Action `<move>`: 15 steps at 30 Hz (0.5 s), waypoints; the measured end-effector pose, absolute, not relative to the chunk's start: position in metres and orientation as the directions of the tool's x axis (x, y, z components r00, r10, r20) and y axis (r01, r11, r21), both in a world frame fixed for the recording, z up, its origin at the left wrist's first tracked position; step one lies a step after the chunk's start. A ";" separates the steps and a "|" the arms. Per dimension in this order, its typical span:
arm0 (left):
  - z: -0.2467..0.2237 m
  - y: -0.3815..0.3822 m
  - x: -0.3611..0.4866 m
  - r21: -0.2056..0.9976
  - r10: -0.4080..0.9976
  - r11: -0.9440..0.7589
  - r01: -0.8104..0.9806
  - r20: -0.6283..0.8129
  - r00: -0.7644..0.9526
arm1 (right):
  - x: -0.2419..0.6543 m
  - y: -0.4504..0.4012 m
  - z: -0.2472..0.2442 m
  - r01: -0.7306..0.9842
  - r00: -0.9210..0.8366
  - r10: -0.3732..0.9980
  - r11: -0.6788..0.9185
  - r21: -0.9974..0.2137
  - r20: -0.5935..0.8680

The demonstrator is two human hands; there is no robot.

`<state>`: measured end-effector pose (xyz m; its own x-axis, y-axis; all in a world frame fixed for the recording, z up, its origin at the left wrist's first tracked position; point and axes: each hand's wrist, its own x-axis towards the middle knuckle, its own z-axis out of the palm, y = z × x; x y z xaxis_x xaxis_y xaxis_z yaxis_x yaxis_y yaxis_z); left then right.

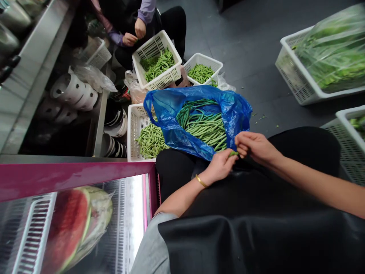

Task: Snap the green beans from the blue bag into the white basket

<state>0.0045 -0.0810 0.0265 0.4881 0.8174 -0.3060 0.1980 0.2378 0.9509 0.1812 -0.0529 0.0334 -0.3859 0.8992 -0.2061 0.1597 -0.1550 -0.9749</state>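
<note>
My left hand (221, 165), with a gold bracelet at the wrist, is closed on a green bean (233, 153); only a short bit of it shows past the thumb. Pinched at the other end of that bit are the fingers of my right hand (252, 146). Just beyond both hands, a blue plastic bag (194, 140) lies open over my knees. Inside it is a heap of long green beans (203, 125), darker at the back and paler in front.
White baskets of bean pieces stand left (134, 133) and beyond the bag (218, 66). A co-worker's hands (135, 34) work over another basket (156, 82). Bagged leafy greens (336, 57) sit right. A pink-framed glass case (114, 171) with cut watermelon (68, 220) is at lower left.
</note>
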 end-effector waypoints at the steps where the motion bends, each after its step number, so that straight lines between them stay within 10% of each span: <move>1: 0.026 -0.080 0.005 0.939 0.807 0.324 0.117 -0.338 0.484 | 0.185 -0.051 0.034 0.115 -0.381 0.894 -0.207 -0.971 -0.236; 6: 0.023 -0.053 -0.018 0.785 0.872 0.489 -0.380 -0.442 0.210 | 0.202 -0.015 0.038 0.580 -0.727 0.526 0.128 -0.805 -0.440; 10: 0.012 -0.028 -0.023 0.725 0.820 0.573 -0.382 -0.501 0.277 | 0.160 0.041 0.025 0.697 -0.681 0.702 0.535 -0.477 -0.207; 15: -0.016 -0.006 -0.018 0.646 0.690 0.724 -0.243 -0.681 0.244 | 0.134 0.099 -0.003 0.822 -0.522 0.740 0.569 -0.019 -0.424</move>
<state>-0.0180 -0.0061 -0.0165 0.2441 0.6902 -0.6812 -0.2433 0.7236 0.6459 0.1338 0.0991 -0.0035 -0.5219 0.7399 -0.4244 0.8221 0.5690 -0.0191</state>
